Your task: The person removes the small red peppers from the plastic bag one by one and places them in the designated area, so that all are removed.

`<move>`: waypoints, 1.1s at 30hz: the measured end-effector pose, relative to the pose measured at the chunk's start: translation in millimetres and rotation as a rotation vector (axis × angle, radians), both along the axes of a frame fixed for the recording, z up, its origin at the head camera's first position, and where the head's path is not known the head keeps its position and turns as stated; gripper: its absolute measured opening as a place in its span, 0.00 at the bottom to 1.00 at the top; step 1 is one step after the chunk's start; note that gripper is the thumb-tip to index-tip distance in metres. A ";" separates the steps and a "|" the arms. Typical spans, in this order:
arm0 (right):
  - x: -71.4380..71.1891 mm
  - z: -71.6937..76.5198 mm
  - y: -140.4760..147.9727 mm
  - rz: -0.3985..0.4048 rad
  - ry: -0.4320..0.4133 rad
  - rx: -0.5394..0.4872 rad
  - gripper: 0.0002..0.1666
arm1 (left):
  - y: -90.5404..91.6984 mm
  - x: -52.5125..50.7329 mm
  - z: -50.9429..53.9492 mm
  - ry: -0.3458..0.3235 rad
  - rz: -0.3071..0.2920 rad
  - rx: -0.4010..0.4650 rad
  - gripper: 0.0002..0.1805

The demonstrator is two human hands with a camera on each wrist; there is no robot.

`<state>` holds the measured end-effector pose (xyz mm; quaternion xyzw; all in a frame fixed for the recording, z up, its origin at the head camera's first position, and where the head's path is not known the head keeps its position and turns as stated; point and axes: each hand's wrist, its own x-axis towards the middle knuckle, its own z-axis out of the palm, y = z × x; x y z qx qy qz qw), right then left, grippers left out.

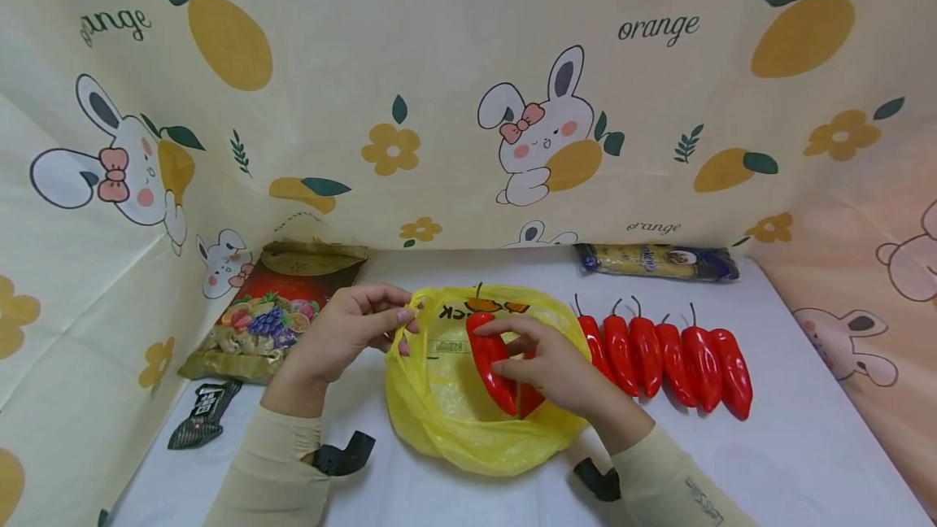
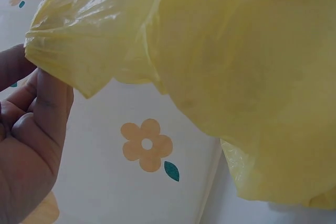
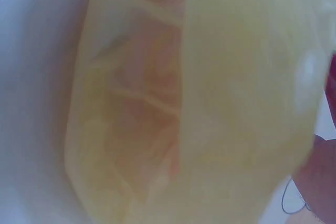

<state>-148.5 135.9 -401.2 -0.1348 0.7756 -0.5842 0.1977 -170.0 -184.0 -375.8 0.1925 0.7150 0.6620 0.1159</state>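
Observation:
Thumb and fingers of the left hand (image 1: 344, 332) pinch the upper left rim of a yellow plastic bag (image 1: 468, 450). The left wrist view shows the same grip on the bag's stretched edge (image 2: 68, 51). The right hand (image 1: 552, 356) holds a red chili pepper (image 1: 486, 360), stem up, over the bag's open mouth. Inside the bag, partly hidden by that hand, more red (image 1: 530, 401) shows. Yellow film (image 3: 241, 103) fills most of the right wrist view, with reddish shapes behind it. Right of the bag, several red peppers (image 1: 703, 364) lie in a row.
A long pasta packet (image 1: 659, 261) lies at the back against the patterned cloth. To the left are a large fruit-printed package (image 1: 274, 315) and a small black packet (image 1: 203, 415). Cloth walls (image 1: 432, 193) enclose the white table (image 1: 791, 446) at the back and sides.

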 end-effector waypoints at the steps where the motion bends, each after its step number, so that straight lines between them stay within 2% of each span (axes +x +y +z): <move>1: 0.5 0.3 2.1 -0.007 0.002 -0.005 0.25 | -0.1 0.1 -0.3 -0.002 -0.001 0.001 0.11; 7: 2.9 0.3 14.3 -0.030 0.032 -0.031 0.25 | -0.1 0.6 -1.3 -0.003 -0.001 0.003 0.11; 17: 9.8 2.8 39.4 -0.097 0.083 -0.008 0.26 | 0.5 0.0 -1.7 -0.007 -0.003 0.006 0.11; 24: 15.1 3.2 67.5 -0.189 0.059 0.017 0.32 | 1.1 -0.3 -0.6 0.000 -0.009 0.009 0.11; 33: 19.9 -4.0 108.4 -0.281 0.089 0.043 0.36 | 1.9 0.0 -0.1 -0.009 -0.003 0.001 0.10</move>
